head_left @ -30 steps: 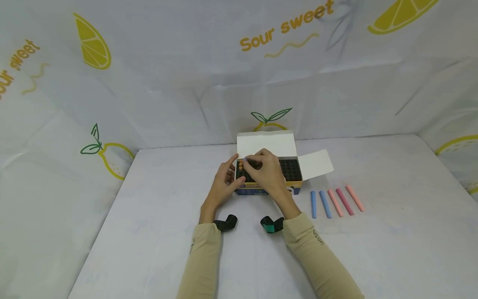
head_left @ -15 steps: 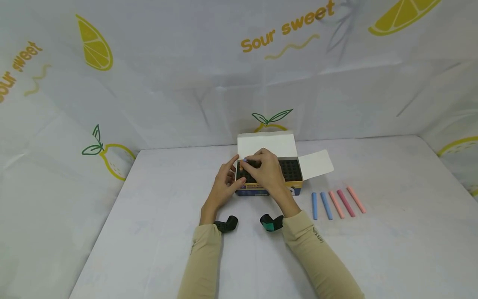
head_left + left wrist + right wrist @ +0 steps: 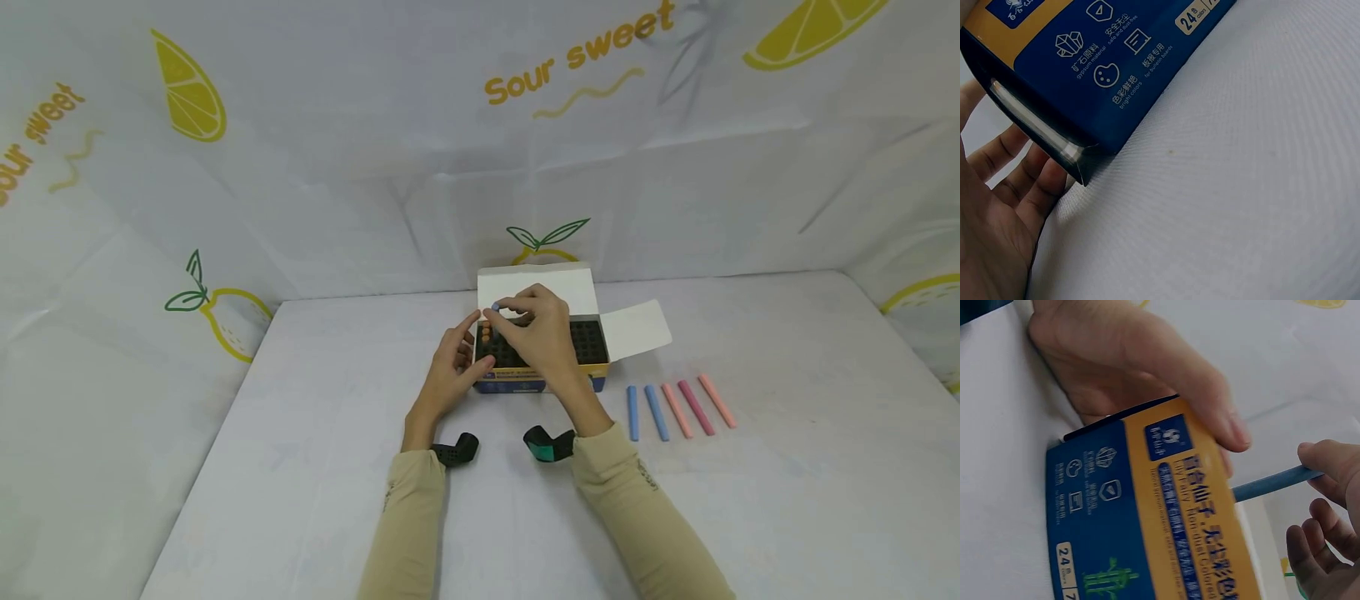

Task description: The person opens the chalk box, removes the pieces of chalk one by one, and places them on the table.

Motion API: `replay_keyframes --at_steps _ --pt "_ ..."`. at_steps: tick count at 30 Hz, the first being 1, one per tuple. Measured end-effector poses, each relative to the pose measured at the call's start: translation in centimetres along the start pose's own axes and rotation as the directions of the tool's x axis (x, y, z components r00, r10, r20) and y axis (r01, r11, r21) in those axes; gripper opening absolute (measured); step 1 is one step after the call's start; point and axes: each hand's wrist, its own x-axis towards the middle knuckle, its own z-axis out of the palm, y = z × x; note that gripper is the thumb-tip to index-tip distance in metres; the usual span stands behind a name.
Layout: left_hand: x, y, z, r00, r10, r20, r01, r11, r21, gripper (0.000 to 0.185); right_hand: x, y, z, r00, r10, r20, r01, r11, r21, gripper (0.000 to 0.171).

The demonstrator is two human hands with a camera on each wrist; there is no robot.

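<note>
An open chalk box (image 3: pixel 540 379) with a blue and yellow front stands near the back of the table. My left hand (image 3: pixel 446 367) holds its left end, thumb at the front edge and fingers round the side. With thumb and forefinger, my right hand (image 3: pixel 543 329) pinches a stick of blue chalk (image 3: pixel 1269 484) above the box's left part. In the right wrist view, the lower end of this stick passes behind the box rim; whether it sits in a hole is hidden. Several orange chalk ends (image 3: pixel 486 333) show in the black holed insert (image 3: pixel 588 340).
Right of the box lie two blue chalk sticks (image 3: pixel 633 413), two light pink ones (image 3: pixel 677 410) and a darker pink one (image 3: pixel 696 407). The box's white lid (image 3: pixel 540 287) stands up behind, and a side flap (image 3: pixel 637 327) sticks out right. A printed cloth hangs behind the table.
My right hand has risen slightly with the blue chalk, bringing more of the orange chalk ends into sight. My left hand stays at the box's left end.
</note>
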Motion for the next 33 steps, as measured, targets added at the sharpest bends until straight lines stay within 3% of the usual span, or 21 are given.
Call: replay_keyframes --at_steps 9,21,33 --pt "-0.1 -0.2 0.1 1.0 -0.003 -0.001 0.003 1.0 0.011 0.087 -1.2 -0.3 -1.6 0.999 0.036 -0.034 -0.036 0.999 -0.011 0.023" --pt "0.0 0.0 0.2 1.0 0.0 -0.004 0.0 1.0 0.007 0.088 -2.5 -1.0 -3.9 0.995 -0.043 -0.092 0.042 0.999 -0.013 0.019" --pt "0.0 0.1 0.1 1.0 -0.015 0.004 0.015 1.0 0.008 0.083 -3.8 -1.0 -6.6 0.994 -0.058 -0.091 0.052 0.996 -0.067 0.017"
